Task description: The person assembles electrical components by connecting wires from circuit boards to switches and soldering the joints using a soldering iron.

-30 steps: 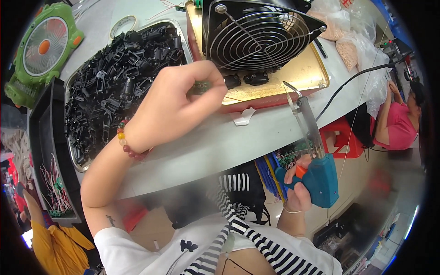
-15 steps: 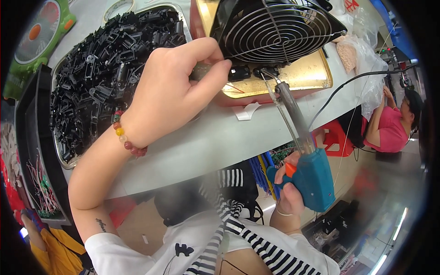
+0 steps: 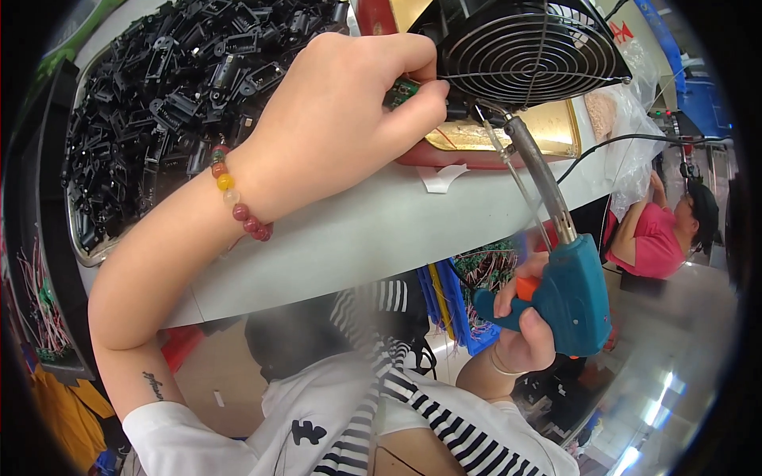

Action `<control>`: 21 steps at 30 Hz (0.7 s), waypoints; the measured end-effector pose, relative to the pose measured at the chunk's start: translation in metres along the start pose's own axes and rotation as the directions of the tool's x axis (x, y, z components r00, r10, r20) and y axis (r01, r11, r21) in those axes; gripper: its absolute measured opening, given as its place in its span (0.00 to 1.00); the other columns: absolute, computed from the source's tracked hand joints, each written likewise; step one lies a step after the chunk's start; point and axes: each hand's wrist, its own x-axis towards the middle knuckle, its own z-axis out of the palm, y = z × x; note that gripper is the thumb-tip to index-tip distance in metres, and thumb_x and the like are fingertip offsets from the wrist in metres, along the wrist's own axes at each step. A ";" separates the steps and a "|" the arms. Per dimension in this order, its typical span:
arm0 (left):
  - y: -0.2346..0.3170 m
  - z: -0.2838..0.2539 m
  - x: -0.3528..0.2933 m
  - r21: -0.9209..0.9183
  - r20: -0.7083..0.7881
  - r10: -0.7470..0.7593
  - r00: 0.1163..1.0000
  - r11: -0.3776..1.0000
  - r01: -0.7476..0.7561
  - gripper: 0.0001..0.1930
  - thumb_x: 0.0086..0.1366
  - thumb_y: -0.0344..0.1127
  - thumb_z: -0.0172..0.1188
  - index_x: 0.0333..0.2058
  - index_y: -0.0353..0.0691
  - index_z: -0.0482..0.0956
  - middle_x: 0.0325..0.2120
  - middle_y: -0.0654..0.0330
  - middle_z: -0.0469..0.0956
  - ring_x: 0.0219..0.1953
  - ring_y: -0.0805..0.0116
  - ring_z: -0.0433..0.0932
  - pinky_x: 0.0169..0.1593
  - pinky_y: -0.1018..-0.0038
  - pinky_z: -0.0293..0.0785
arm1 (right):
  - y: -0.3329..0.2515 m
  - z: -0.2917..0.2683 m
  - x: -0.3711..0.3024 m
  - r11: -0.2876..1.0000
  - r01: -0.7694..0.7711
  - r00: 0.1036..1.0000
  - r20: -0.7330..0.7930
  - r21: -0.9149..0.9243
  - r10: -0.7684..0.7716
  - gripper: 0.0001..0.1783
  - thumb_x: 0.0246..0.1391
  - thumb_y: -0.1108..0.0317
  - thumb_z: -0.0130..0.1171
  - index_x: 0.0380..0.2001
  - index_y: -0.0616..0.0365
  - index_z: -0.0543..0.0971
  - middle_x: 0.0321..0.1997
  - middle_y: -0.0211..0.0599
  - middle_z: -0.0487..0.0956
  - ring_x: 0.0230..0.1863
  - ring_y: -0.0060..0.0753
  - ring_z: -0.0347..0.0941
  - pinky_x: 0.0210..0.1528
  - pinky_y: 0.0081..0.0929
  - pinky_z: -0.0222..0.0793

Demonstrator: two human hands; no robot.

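My left hand [image 3: 349, 127], wearing a bead bracelet, pinches a small green circuit board [image 3: 403, 90] between thumb and forefinger above the gold-topped tin. Beside those fingertips lies a small black plastic part [image 3: 458, 108], partly hidden by my hand. My right hand [image 3: 525, 332] is wrapped round the handle of a teal soldering gun [image 3: 575, 297] with an orange trigger. The gun's long metal barrel reaches up to the black parts, its tip close to them. Whether the tip touches the board or a part is too small to tell.
Black plastic holders [image 3: 182, 87] heap a metal tray at left. A fan with a wire guard [image 3: 536, 67] stands on the gold-and-red tin [image 3: 528, 139]. A black cable [image 3: 619, 141] crosses the right side. A black bin [image 3: 59, 333] holds wired boards. A person in pink [image 3: 651, 242] sits at right.
The view has shifted, so the fan and tin sit further right. My left hand has moved up and right, and the green board shows more clearly in its fingers. The soldering gun stays gripped.
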 end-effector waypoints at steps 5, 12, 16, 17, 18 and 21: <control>-0.001 0.000 0.000 0.000 0.004 0.018 1.000 1.000 -0.018 0.10 0.62 0.34 0.60 0.28 0.32 0.76 0.18 0.58 0.75 0.18 0.73 0.72 0.24 0.77 0.69 | 0.004 -0.005 -0.001 0.999 0.030 0.997 0.075 0.031 -0.032 0.37 0.42 0.73 0.72 0.56 0.71 0.68 0.48 0.52 0.77 0.29 0.34 0.74 0.29 0.26 0.69; -0.002 0.000 0.000 0.028 -0.003 0.035 0.999 0.999 -0.035 0.10 0.62 0.34 0.60 0.28 0.32 0.77 0.18 0.58 0.77 0.20 0.73 0.75 0.26 0.78 0.71 | 0.006 -0.010 -0.004 0.999 0.038 0.997 0.063 0.038 -0.040 0.38 0.43 0.77 0.68 0.59 0.70 0.66 0.50 0.52 0.77 0.28 0.35 0.74 0.28 0.30 0.69; -0.002 0.000 0.000 0.002 0.006 0.021 1.000 1.000 -0.021 0.10 0.61 0.34 0.60 0.28 0.32 0.78 0.19 0.58 0.77 0.20 0.73 0.76 0.27 0.78 0.71 | 0.006 -0.009 -0.004 1.000 0.023 0.999 0.048 0.012 -0.024 0.37 0.42 0.78 0.67 0.58 0.71 0.67 0.51 0.52 0.77 0.28 0.35 0.73 0.28 0.30 0.69; -0.002 0.000 0.000 0.000 0.006 0.019 1.000 1.000 -0.019 0.09 0.61 0.34 0.60 0.28 0.32 0.78 0.19 0.58 0.77 0.20 0.73 0.76 0.27 0.78 0.71 | 0.006 -0.008 -0.004 1.000 0.022 0.998 0.053 0.012 -0.023 0.37 0.42 0.78 0.67 0.58 0.71 0.67 0.51 0.52 0.77 0.28 0.35 0.73 0.28 0.30 0.69; -0.003 0.000 0.000 0.019 0.001 0.026 1.000 0.999 -0.026 0.09 0.61 0.34 0.60 0.28 0.32 0.78 0.19 0.58 0.77 0.20 0.73 0.76 0.27 0.78 0.71 | 0.006 -0.008 -0.003 0.999 0.018 0.998 0.057 0.047 -0.020 0.36 0.42 0.78 0.66 0.58 0.71 0.67 0.51 0.52 0.77 0.28 0.35 0.73 0.28 0.31 0.69; -0.004 0.000 0.000 0.023 -0.006 0.044 0.999 0.999 -0.044 0.09 0.61 0.34 0.60 0.28 0.32 0.78 0.19 0.58 0.78 0.20 0.72 0.76 0.27 0.78 0.71 | 0.005 -0.008 -0.001 0.998 0.023 0.996 0.081 0.058 -0.028 0.36 0.41 0.78 0.66 0.57 0.71 0.68 0.49 0.51 0.77 0.28 0.35 0.73 0.28 0.30 0.69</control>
